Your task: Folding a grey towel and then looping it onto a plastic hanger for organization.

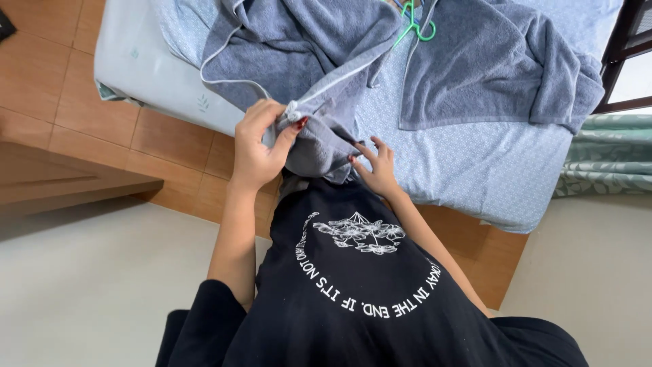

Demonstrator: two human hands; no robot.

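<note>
So far you have one corner of the grey-blue towel (319, 129) gathered up at the bed's near edge, around 6 o'clock from the middle of the bed (475, 163). Your left hand (261, 146) pinches that white-piped corner, fingers closed on the cloth. Your right hand (377, 170) lies just beside it at 3 o'clock, fingers spread and loose, fingertips touching the bunched fold without gripping. Most of the towel is still crumpled toward 12 o'clock, so I judge the handling barely begun: no neat fold shows anywhere. A second grey towel (496, 68) lies rumpled at 1 o'clock, untouched, with a green hanger (414, 24) between the two at the far edge.
</note>
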